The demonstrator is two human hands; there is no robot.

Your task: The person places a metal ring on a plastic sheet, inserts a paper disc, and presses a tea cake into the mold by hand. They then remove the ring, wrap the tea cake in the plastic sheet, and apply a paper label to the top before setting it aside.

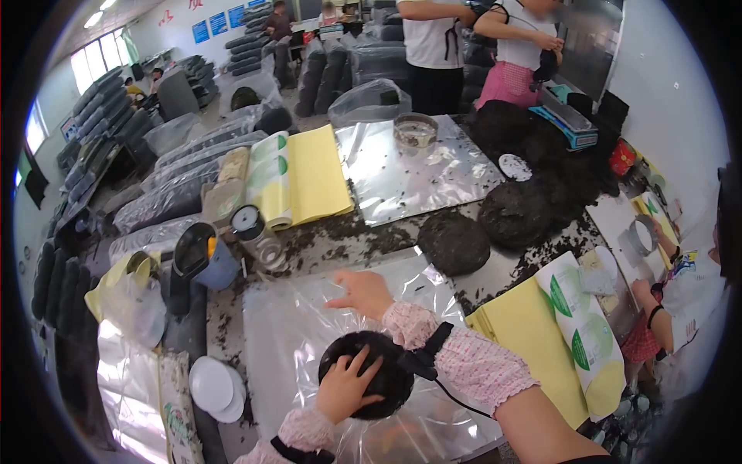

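My left hand (350,389) lies with spread fingers on top of a round black disc of dark material (394,390). Beyond the disc, my right hand (365,295) hovers over a clear plastic sheet (282,340), its fingers apart and nothing visible in them. The disc rests on that sheet, nearest to my left hand. Both forearms wear pink patterned sleeves with black straps, and a cable runs from the right strap. Two more round dark cakes (454,243) (512,215) sit on the table past my right arm.
Left are white round discs (211,384), a blue bucket (213,267) and a clear jar (259,238). Yellow sheets (318,174) and a metal ring (415,131) on plastic lie beyond. Yellow sheets (519,340) lie right. People stand across the table; a co-worker's hands are at the right.
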